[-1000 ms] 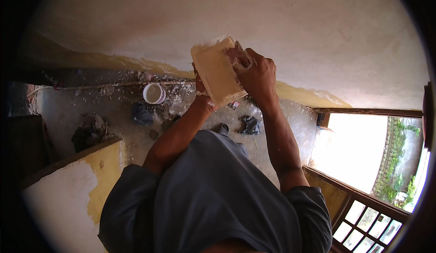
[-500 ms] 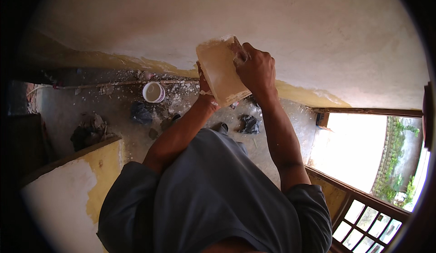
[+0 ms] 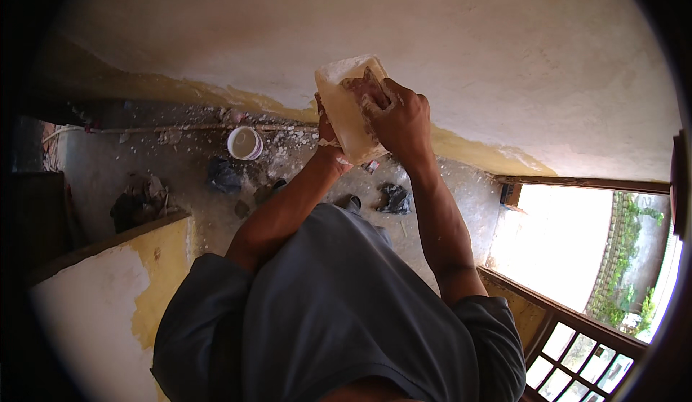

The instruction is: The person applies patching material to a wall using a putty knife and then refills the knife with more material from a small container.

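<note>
A rectangular, cream-coloured plastic tub (image 3: 340,110), smeared with whitish plaster, is held up in front of the wall. My left hand (image 3: 326,129) grips it by the left side and from below; most of its fingers are hidden behind the tub. Over the tub's opening, my right hand (image 3: 398,117) is closed round a flat, reddish-brown piece (image 3: 366,90) coated in whitish residue. Its exact kind is unclear. Plaster marks show on the fingers of my right hand and on my left wrist.
Ahead rises a pale plastered wall (image 3: 490,70) with a yellow lower band. Below are a white bucket (image 3: 245,144), plaster crumbs, a long pole (image 3: 194,126) and dark plastic bags (image 3: 394,199). A low partition (image 3: 108,279) stands left, a bright doorway (image 3: 555,236) right.
My right hand has moved from the tub's right rim inward and left over its opening, with the reddish-brown piece now more visible. The tub has turned slightly.
</note>
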{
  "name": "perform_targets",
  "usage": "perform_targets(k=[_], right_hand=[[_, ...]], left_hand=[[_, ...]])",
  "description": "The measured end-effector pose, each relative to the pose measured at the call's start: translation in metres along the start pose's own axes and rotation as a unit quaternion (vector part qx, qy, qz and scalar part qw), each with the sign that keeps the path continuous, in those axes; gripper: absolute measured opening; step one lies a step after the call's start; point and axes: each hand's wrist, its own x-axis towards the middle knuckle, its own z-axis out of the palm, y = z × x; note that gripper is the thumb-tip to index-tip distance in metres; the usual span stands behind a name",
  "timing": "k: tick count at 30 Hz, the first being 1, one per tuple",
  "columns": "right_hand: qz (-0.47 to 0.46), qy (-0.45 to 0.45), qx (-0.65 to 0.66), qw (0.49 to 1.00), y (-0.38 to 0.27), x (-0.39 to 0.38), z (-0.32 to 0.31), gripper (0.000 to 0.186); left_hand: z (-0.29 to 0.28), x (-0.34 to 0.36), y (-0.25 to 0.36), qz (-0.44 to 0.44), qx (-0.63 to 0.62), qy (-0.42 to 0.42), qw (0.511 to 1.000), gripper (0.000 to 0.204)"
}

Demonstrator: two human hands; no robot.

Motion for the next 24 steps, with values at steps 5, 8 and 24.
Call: perform_targets(k=[5,8,24], right_hand=[[-0.04,0.011,-0.035,0.999,-0.007,-0.009,0.003,0.035],[-0.025,-0.005,-0.019,1.0,-0.008,-0.013,0.006,0.038],[-0.041,0.027,0.033,0.998,-0.004,-0.014,0.003,0.036]], left_hand=[[-0.007,0.001,-0.001,-0.01,-0.011,-0.011,1.0,0.057],[-0.011,-0.004,-0.005,-0.026,-0.039,-0.026,0.999,0.053],[-0.002,-0.001,-0.005,-0.012,-0.015,-0.047,0.999,0.053]])
